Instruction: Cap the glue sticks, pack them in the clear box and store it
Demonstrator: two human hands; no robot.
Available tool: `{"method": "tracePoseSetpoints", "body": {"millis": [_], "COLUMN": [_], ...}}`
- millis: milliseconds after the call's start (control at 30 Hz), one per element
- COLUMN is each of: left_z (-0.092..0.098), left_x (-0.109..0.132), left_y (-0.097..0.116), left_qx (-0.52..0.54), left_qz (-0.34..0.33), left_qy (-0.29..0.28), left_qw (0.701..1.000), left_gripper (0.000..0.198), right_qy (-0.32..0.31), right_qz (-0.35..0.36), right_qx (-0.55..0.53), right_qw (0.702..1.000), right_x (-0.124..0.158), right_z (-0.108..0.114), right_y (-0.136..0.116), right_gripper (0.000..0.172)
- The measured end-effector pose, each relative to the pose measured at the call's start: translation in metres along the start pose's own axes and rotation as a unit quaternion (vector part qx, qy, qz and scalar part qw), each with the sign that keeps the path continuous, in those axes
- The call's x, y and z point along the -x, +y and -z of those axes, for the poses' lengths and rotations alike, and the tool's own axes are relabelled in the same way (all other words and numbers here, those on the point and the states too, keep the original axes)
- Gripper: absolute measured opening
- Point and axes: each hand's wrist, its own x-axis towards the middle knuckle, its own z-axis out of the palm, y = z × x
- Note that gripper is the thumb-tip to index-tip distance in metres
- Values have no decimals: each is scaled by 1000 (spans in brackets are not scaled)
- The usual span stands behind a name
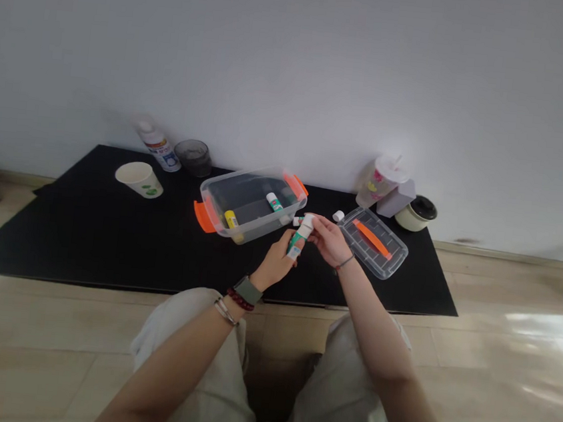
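Observation:
My left hand is wrapped round a green and white glue stick, held upright over the front edge of the black mat. My right hand pinches the white cap end of that stick from the right. Just behind the hands stands a clear plastic box with orange latches. Inside it lie a yellow glue stick and a green one. A small white cap rests on the mat beside my right hand.
The clear box lid with an orange handle lies to the right. At the back stand a paper cup, a white bottle, a dark cup, a drink cup with straw and a small lidded bowl. A wall rises behind the mat.

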Motion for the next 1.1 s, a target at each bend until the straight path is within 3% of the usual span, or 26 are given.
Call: {"method": "tracePoseSetpoints", "body": {"millis": [133, 300, 467, 567, 667, 900, 1000, 1100], "left_z": [0, 7, 13, 14, 14, 19, 19, 17], "left_x": [-1, 1, 3, 4, 4, 1, 0, 1], "left_y": [6, 18, 26, 27, 26, 12, 12, 19], "left_qx": [123, 299, 334, 298, 247, 81, -64, -260], "left_qz": [41, 121, 138, 120, 98, 25, -8, -23], "left_qy": [-33, -114, -199, -222, -221, -212, -161, -114], "left_qw": [991, 940, 911, 921, 938, 974, 985, 958], "left_gripper": [43, 53, 49, 50, 48, 42, 31, 27], "right_qy": [-35, -94, -76, -39, -43, -72, -55, -52], "right_qz": [49, 86, 195, 229, 227, 163, 144, 129], "right_qx": [86, 176, 307, 378, 431, 542, 565, 574], "right_qw": [994, 976, 929, 896, 872, 822, 811, 807], "right_x": [2, 8, 23, 28, 30, 28, 23, 17], "right_z": [-2, -1, -7, -10, -12, -14, -12, -8], "right_y": [-4, -14, -28, -32, -31, -23, -17, -12], "right_gripper": [42, 44, 42, 43, 38, 34, 34, 36]}}
